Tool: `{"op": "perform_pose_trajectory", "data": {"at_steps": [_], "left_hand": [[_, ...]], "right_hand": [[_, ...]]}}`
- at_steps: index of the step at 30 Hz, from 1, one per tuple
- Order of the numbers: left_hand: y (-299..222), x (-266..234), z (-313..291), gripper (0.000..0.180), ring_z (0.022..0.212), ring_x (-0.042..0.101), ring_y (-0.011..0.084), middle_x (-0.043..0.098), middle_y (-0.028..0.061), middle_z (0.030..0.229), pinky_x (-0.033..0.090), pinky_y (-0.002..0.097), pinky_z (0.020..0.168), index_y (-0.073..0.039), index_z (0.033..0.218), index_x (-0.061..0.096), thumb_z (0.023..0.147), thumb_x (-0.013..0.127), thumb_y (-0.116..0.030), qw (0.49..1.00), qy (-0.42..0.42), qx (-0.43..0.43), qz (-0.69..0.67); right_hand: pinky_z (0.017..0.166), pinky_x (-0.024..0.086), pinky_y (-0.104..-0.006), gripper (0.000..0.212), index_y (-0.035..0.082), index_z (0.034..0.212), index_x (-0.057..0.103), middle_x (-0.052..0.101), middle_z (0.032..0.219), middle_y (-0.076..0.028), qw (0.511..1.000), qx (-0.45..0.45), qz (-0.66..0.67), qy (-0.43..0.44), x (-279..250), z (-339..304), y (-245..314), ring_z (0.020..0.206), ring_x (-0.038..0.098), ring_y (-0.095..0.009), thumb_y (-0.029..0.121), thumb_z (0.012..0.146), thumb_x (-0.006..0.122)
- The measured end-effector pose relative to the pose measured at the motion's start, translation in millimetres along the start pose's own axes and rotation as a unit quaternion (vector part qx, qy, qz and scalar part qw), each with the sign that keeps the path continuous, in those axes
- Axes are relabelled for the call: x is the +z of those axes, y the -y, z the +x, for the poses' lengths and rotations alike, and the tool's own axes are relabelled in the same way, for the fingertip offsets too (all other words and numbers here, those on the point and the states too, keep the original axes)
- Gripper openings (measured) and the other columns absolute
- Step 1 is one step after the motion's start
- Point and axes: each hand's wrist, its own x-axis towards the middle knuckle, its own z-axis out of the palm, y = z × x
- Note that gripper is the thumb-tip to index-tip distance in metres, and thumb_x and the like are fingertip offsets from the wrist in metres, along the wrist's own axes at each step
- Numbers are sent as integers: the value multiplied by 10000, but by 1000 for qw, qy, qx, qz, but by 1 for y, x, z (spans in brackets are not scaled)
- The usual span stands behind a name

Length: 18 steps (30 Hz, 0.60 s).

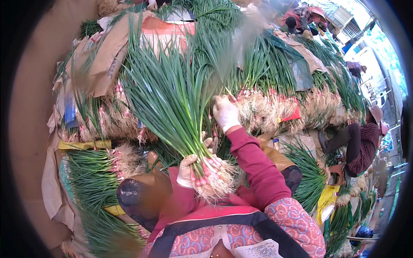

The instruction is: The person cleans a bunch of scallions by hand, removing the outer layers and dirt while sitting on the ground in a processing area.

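My left hand (186, 172), in a white glove, is wrapped round a thick bunch of spring onions (176, 107) just above the bulbs. Their pink bulbs and pale stringy roots (215, 182) hang toward my lap, while the long green leaves fan out up and to the left. To the right of those leaves is my gloved right hand (225, 112), its fingers pinched together at the edge of a row of spring onions (258, 101). What lies between those fingertips is too small to make out.
More spring onions (88, 172) are heaped at left. Brown paper sacks (107, 56) and a green net (297, 64) cover parts of the far pile. A co-worker in a dark checked top (361, 144) sits at right; another in a red hat (307, 19) is at the far right.
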Motion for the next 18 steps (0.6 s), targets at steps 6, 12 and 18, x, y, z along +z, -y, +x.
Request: {"op": "perform_pose_trajectory", "data": {"at_steps": [6, 12, 18], "left_hand": [[-2, 7, -2, 812, 1055, 549, 261, 457, 168, 1289, 435, 393, 940, -38, 1396, 205, 705, 622, -124, 999, -19, 3, 26], [1, 2, 2, 798, 1040, 562, 235, 457, 146, 1292, 472, 402, 906, -25, 1387, 216, 723, 648, -122, 1000, -14, -13, -1], [-1, -2, 1, 772, 1064, 551, 232, 456, 138, 1296, 464, 409, 916, -12, 1378, 236, 732, 642, -125, 1000, -12, -20, -4]], "right_hand": [[615, 464, -252, 189, 95, 1024, 622, 633, 853, -50, 973, 46, 224, -23, -44, -33, -15, 654, 565, -126, 135, 846, 575], [658, 468, -259, 158, 80, 969, 653, 659, 786, -78, 961, 184, 188, -80, -52, -15, -71, 683, 609, -133, 146, 864, 555], [766, 471, -341, 554, 49, 1214, 493, 634, 988, -137, 976, 207, 73, 14, -64, 13, -28, 854, 621, -212, 377, 789, 631]]}}
